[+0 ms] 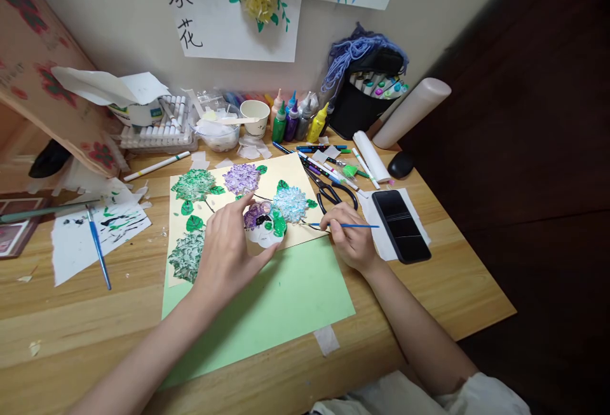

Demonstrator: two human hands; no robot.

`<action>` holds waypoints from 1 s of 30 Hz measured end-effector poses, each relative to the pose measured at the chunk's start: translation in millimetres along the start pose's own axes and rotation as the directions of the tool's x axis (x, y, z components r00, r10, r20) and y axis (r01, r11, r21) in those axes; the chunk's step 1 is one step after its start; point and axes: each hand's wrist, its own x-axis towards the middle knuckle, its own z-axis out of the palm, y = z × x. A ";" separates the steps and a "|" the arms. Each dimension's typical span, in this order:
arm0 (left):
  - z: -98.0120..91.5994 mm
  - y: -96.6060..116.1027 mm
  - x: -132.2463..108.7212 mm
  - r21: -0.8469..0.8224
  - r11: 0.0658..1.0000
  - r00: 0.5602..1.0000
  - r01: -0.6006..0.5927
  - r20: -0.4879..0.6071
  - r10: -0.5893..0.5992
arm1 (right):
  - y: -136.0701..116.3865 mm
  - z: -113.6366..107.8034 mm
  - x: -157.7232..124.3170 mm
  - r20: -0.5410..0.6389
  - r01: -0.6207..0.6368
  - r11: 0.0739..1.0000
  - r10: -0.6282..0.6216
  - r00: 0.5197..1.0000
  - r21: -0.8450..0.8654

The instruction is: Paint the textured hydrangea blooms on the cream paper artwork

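My right hand [350,237] pinches a thin blue paintbrush [359,225], its tip pointing left over dark stem lines beside a light-blue textured flower [290,204]. With thumb and index finger spread along its edges, my left hand [226,243] holds a small white paint palette [262,237] smeared with purple, black and green. The palette is over a cream sheet [298,170] bearing a purple flower [241,178], a green flower [194,184] and a dark-green flower [185,257], partly covered by my left hand. A light-green sheet [267,304] lies beneath the cream one.
Several paint bottles [291,119], a paper cup [255,117] and a black marker bag [365,107] line the back. Black scissors [333,194], scattered pens and a phone [401,225] lie right. Another blue brush [98,250] rests on paint-streaked paper [119,224] at left.
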 end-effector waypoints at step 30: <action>9.0 13.3 -8.9 -0.142 0.988 0.993 -0.053 0.098 0.067 | -11.4 0.2 -6.6 -0.116 -0.104 0.941 0.148 0.982 0.322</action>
